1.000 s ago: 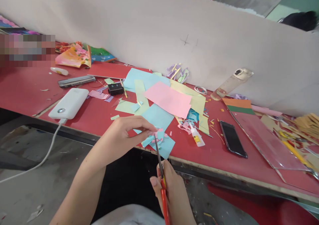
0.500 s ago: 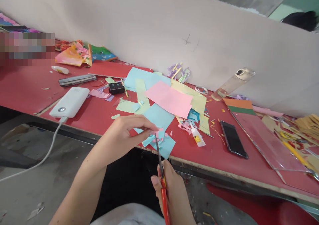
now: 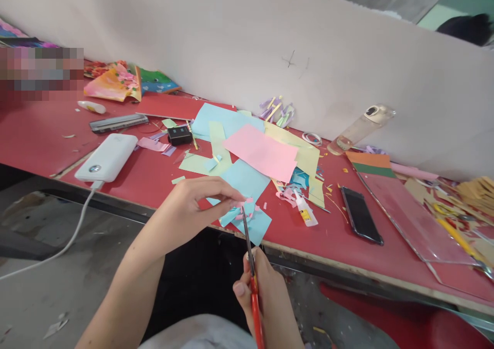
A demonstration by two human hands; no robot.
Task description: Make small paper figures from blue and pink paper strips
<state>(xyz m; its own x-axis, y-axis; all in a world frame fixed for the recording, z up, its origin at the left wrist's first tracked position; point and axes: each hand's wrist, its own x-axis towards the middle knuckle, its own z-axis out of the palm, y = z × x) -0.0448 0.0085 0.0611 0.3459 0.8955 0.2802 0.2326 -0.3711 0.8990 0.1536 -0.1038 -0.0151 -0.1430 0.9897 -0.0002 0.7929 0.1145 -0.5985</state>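
My left hand (image 3: pixel 210 197) is closed in a pinch on a small piece of pink paper (image 3: pixel 247 201) above the table's front edge. Red-handled scissors (image 3: pixel 253 287) are in my right hand (image 3: pixel 270 290), their blades pointing away from me with the tips at the pink piece. Below the tips, pink snippets lie on a light blue paper sheet (image 3: pixel 260 228) that juts over the edge. Just behind, a larger pink sheet (image 3: pixel 262 152) lies across blue and pale green sheets. A small glue bottle (image 3: pixel 306 210) lies right of the snippets.
On the red table (image 3: pixel 216 230) a white power bank (image 3: pixel 108 157) with a cable stands left, near a black box (image 3: pixel 179 135). To the right are a phone (image 3: pixel 362 215), a leaning water bottle (image 3: pixel 360 129) and a clear folder (image 3: pixel 417 220). A white partition (image 3: pixel 216 40) rises behind.
The scissor blades have come closer together at the pink piece, and their tips have shifted slightly right. My left hand stays almost in place.
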